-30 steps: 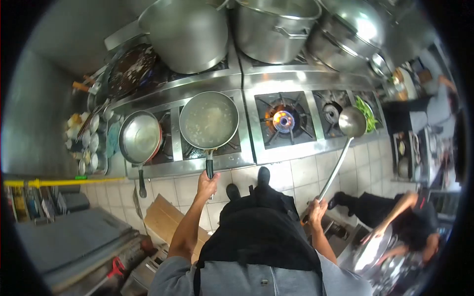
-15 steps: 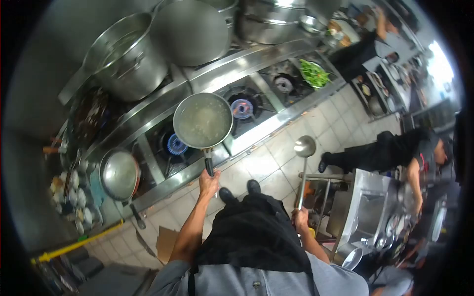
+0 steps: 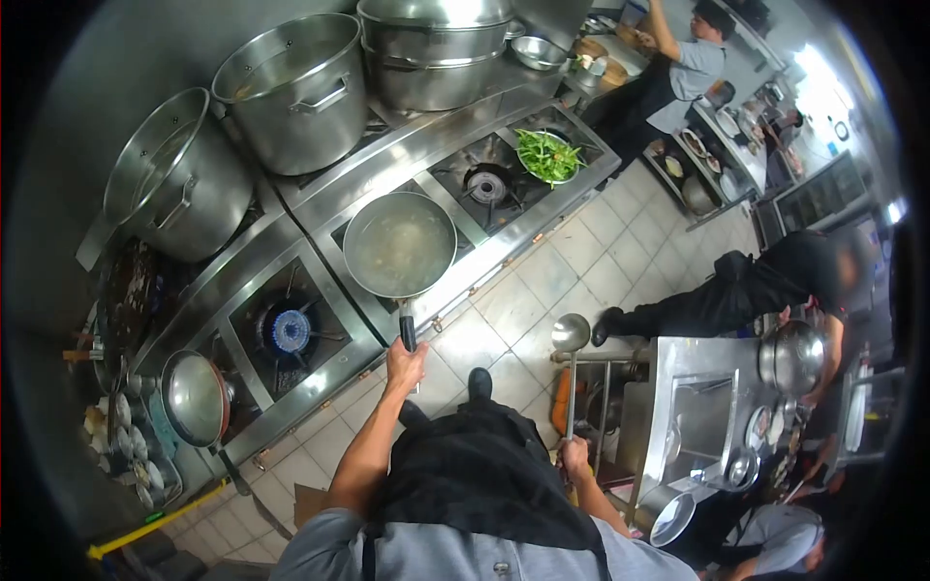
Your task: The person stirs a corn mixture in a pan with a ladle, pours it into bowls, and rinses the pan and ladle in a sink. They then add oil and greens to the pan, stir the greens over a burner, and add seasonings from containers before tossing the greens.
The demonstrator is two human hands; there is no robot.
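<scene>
My left hand [image 3: 405,366] is closed around the black handle of a frying pan [image 3: 400,244]. Cloudy liquid with pale bits fills the pan, which covers a burner of the stove [image 3: 354,320]. In my right hand [image 3: 573,455], the fingers are wrapped round the long handle of a ladle [image 3: 572,333]. The ladle's round bowl points away from me, over the tiled floor, and shows nothing I can make out inside. Left of the pan, a lit burner [image 3: 291,330] shows a blue flame. Green vegetables [image 3: 548,158] lie in a dish at the stove's right end.
Large metal pots [image 3: 291,97] line the back of the stove. A second pan [image 3: 195,399] rests at the left end, near small containers [image 3: 136,455]. A steel table [image 3: 668,397] stands right. One person [image 3: 746,295] is beyond it; another [image 3: 668,77] works behind.
My view and body have shifted to the right along the stove. The pan has moved right with my left hand, away from the lit left burner. The ladle remains in my right hand.
</scene>
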